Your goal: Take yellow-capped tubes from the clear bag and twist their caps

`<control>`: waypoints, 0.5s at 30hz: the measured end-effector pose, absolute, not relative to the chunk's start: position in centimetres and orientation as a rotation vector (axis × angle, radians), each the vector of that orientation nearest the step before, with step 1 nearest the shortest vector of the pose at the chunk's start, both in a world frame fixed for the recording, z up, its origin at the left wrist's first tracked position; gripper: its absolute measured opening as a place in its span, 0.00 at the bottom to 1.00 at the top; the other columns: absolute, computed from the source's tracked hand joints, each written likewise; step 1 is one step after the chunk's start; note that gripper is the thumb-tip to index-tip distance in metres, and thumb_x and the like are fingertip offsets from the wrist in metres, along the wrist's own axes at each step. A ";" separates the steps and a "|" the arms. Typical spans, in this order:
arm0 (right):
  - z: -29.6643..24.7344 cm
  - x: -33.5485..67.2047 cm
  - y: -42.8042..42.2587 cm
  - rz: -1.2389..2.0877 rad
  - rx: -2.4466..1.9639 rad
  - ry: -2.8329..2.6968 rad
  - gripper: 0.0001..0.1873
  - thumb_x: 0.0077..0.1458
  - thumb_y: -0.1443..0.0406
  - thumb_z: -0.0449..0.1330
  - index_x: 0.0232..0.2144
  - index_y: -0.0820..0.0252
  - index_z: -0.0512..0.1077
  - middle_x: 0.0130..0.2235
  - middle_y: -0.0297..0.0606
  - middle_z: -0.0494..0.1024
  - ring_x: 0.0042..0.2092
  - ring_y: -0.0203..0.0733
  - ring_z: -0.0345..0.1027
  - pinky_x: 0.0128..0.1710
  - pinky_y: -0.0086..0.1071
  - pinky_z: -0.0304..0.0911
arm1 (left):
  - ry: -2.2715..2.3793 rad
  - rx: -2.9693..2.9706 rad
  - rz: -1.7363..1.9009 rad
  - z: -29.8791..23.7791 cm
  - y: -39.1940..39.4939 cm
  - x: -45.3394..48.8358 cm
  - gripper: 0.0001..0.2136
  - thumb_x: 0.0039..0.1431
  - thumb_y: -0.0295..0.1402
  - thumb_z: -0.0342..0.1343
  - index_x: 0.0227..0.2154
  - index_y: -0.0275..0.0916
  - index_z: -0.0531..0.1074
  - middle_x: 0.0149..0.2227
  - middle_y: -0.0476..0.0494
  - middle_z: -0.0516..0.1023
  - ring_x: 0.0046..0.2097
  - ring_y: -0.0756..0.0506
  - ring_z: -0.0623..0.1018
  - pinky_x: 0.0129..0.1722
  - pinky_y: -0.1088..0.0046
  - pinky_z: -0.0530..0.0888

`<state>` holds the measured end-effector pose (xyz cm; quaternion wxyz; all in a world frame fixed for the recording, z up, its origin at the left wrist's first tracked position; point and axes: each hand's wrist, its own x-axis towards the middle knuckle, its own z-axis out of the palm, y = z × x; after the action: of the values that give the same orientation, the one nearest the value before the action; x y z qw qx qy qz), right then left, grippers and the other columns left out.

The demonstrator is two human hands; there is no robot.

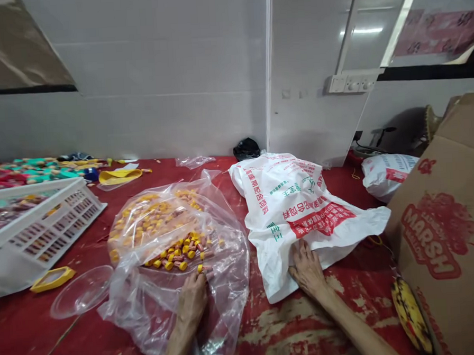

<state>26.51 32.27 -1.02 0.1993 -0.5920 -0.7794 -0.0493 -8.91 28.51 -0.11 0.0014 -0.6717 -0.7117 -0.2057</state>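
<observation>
My left hand (pixel 192 300) reaches over the open mouth of a clear plastic bag (pixel 223 226), fingers curled at a small yellow-capped reddish piece (pixel 201 268). Many more such yellow-capped pieces (pixel 177 253) lie heaped inside that bag, partly veiled by its film. To the right, my right hand (pixel 308 268) rests at the near edge of a white woven sack (pixel 272 239) with red and green print. Its fingers are stretched out against the fabric, slightly apart. What the sack contains is hidden.
At left stands a white slatted basket (pixel 64 223) of small pieces, near a yellow-framed item (pixel 52 279) and a clear plastic lid (pixel 82 292). A cardboard box (pixel 454 229) and a spotted banana (pixel 411 314) are at right. A black bag (pixel 246 149) sits by the wall.
</observation>
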 end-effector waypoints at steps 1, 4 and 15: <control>-0.7 26.0 32.6 -0.172 -1.677 -2.153 0.25 0.50 0.69 0.59 0.51 0.75 0.66 0.58 0.68 0.60 0.58 0.71 0.54 0.51 0.59 0.53 | -2.225 -2.088 -0.761 -0.3 28.2 -9.0 0.15 0.60 0.28 0.40 0.41 0.37 0.71 0.40 0.37 0.76 0.42 0.40 0.75 0.43 0.63 0.72; -0.1 24.9 32.2 -0.198 -1.684 -2.133 0.12 0.54 0.66 0.58 0.39 0.68 0.72 0.42 0.57 0.74 0.44 0.62 0.67 0.44 0.52 0.60 | -2.219 -1.955 -1.123 -0.8 27.0 -9.0 0.16 0.59 0.38 0.42 0.44 0.38 0.69 0.38 0.38 0.77 0.40 0.39 0.76 0.41 0.61 0.73; 1.9 25.4 33.0 -0.146 -1.442 -2.126 0.24 0.61 0.67 0.46 0.59 0.71 0.58 0.61 0.58 0.56 0.58 0.54 0.56 0.53 0.43 0.59 | -2.308 -1.784 -1.342 -0.4 24.3 -8.2 0.21 0.55 0.50 0.44 0.39 0.38 0.71 0.35 0.42 0.76 0.37 0.40 0.76 0.38 0.63 0.74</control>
<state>25.40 33.05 1.89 0.2805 -0.5378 -0.7932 -0.0545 -8.21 24.27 -0.44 -0.0350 -0.5553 -0.7183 -0.4177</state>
